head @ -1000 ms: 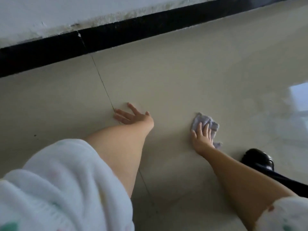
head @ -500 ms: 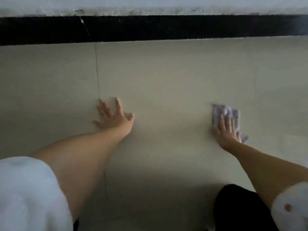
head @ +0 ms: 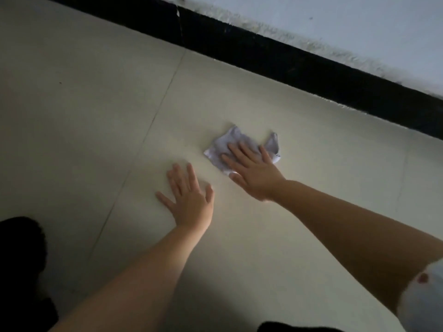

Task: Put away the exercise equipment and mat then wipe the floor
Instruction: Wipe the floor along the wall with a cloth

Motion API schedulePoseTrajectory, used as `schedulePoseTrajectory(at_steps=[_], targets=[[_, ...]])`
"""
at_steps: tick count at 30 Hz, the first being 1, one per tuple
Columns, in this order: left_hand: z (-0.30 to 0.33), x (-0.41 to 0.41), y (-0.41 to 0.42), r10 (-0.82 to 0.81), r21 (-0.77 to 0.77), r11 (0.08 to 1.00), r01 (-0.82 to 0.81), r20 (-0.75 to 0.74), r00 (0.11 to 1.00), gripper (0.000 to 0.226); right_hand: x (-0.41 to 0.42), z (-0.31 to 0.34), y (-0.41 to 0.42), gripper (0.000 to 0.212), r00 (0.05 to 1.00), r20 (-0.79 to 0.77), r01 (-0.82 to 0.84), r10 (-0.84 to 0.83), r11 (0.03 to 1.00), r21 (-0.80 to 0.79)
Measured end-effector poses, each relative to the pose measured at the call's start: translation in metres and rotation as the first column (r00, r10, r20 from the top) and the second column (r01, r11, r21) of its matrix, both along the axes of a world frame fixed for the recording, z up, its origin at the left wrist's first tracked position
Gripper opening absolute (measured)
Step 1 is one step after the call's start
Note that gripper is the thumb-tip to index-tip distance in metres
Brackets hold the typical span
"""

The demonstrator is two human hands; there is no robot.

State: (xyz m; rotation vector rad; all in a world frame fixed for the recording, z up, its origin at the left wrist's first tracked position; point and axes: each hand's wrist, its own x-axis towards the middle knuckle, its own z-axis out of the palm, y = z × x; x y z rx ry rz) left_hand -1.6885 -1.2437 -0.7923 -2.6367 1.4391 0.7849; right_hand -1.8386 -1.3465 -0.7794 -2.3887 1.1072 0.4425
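The pale tiled floor [head: 275, 236] was seen bounded by a black skirting board [head: 287, 61] beneath a white wall [head: 359, 22]. The left hand [head: 189, 200] was laid flat on the floor, fingers straight and spread. The right hand [head: 251, 171] was pressed, fingers extended, upon a crumpled grey cloth [head: 224, 146] lying on the floor just beyond the left hand.

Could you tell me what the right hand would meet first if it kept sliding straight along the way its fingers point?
The right hand, pressing the cloth flat, points up and left. Bare floor lies ahead, then probably the black skirting board at the wall; the distance is hard to judge.
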Motion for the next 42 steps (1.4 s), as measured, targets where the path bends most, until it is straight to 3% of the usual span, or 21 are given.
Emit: schedulePoseTrajectory(at_steps=[3, 6, 9, 11, 12, 13, 15, 17, 18, 19, 21, 24, 26, 29, 32, 34, 35, 36, 38, 40, 42], targets=[[-0.002, 0.01, 0.0, -0.02, 0.014, 1.0, 0.02, -0.03, 0.999, 0.079, -0.078, -0.018, 0.023, 0.066, 0.901, 0.003, 0.429, -0.435, 0.889, -0.161], [0.0, 0.017, -0.002, -0.063, 0.059, 0.996, 0.068, -0.087, 0.994, 0.086, -0.176, -0.016, 0.048, 0.061, 0.505, -0.067, 0.83, -0.861, 0.506, -0.234], [-0.003, 0.014, 0.001, -0.085, 0.062, 0.994, 0.089, -0.062, 0.994, 0.101, -0.217, -0.008, 0.06, 0.061, 0.044, -0.095, 0.977, -0.994, 0.063, -0.206], [-0.007, 0.01, 0.003, -0.08, 0.007, 0.997, 0.081, -0.034, 0.996, 0.107, -0.188, -0.009, 0.055, 0.056, -0.067, -0.09, 0.98, -0.994, -0.049, -0.191], [-0.007, 0.01, 0.003, -0.079, -0.008, 0.997, 0.079, -0.025, 0.997, 0.108, -0.16, -0.01, 0.054, 0.055, -0.002, -0.073, 0.981, -0.997, 0.012, -0.192], [-0.007, 0.01, 0.003, -0.079, -0.013, 0.997, 0.079, -0.021, 0.997, 0.109, -0.126, -0.012, 0.057, 0.055, 0.148, -0.032, 0.966, -0.988, 0.151, -0.211], [-0.008, 0.012, 0.005, -0.069, -0.038, 0.997, 0.068, -0.016, 0.998, 0.112, -0.048, -0.016, 0.069, 0.06, 0.564, 0.041, 0.808, -0.825, 0.541, -0.234], [-0.008, 0.012, 0.006, -0.05, -0.084, 0.995, 0.049, -0.015, 0.999, 0.115, 0.021, -0.013, 0.071, 0.06, 0.92, 0.01, 0.388, -0.393, 0.906, -0.168], [-0.009, 0.012, 0.004, -0.044, -0.081, 0.996, 0.043, -0.016, 0.999, 0.116, 0.046, -0.009, 0.062, 0.059, 0.984, 0.018, 0.179, -0.178, 0.979, -0.1], [-0.008, 0.011, 0.003, -0.032, -0.057, 0.998, 0.031, -0.021, 0.999, 0.119, 0.062, -0.005, 0.046, 0.059, 0.998, 0.045, 0.054, -0.052, 0.997, -0.055], [-0.008, 0.012, 0.001, -0.002, -0.032, 0.999, 0.0, -0.045, 0.999, 0.129, 0.074, -0.003, 0.003, 0.058, 0.996, 0.092, 0.014, -0.006, 0.996, -0.083], [-0.008, 0.014, 0.002, -0.016, -0.026, 1.0, 0.014, -0.055, 0.998, 0.125, 0.031, -0.013, -0.054, 0.051, 0.951, 0.0, 0.306, -0.308, 0.944, -0.122], [-0.006, 0.015, 0.002, -0.027, -0.027, 0.999, 0.026, -0.042, 0.999, 0.121, -0.034, -0.013, -0.067, 0.053, 0.806, -0.034, 0.58, -0.591, 0.8, -0.155], [-0.01, 0.013, 0.005, -0.034, -0.049, 0.998, 0.032, -0.035, 0.999, 0.122, -0.138, -0.006, -0.042, 0.055, 0.477, -0.061, 0.859, -0.877, 0.48, -0.178], [-0.014, 0.012, 0.007, -0.034, -0.099, 0.995, 0.032, -0.015, 0.999, 0.123, -0.185, 0.001, -0.015, 0.055, 0.153, -0.059, 0.966, -0.987, 0.162, -0.203], [-0.013, 0.012, 0.006, -0.042, -0.061, 0.997, 0.04, -0.037, 0.998, 0.12, -0.157, 0.002, -0.023, 0.055, 0.025, -0.055, 0.981, -0.998, 0.035, -0.19], [-0.013, 0.012, 0.007, -0.045, -0.047, 0.998, 0.043, -0.049, 0.998, 0.119, -0.129, -0.002, -0.03, 0.054, 0.051, -0.04, 0.979, -0.998, 0.058, -0.193], [-0.012, 0.011, 0.007, -0.046, -0.05, 0.998, 0.043, -0.05, 0.998, 0.119, -0.095, -0.004, -0.037, 0.054, 0.164, -0.007, 0.964, -0.986, 0.162, -0.209], [-0.009, 0.012, 0.006, -0.042, -0.062, 0.997, 0.04, -0.04, 0.998, 0.12, -0.016, -0.013, -0.046, 0.054, 0.522, 0.094, 0.831, -0.848, 0.48, -0.282], [-0.007, 0.011, 0.004, -0.049, -0.033, 0.998, 0.048, -0.041, 0.998, 0.119, 0.063, -0.017, -0.046, 0.054, 0.852, 0.067, 0.513, -0.519, 0.802, -0.306], [-0.007, 0.011, 0.003, -0.042, -0.016, 0.999, 0.042, -0.044, 0.998, 0.119, 0.112, -0.011, -0.054, 0.054, 0.98, 0.038, 0.2, -0.196, 0.967, -0.159]])
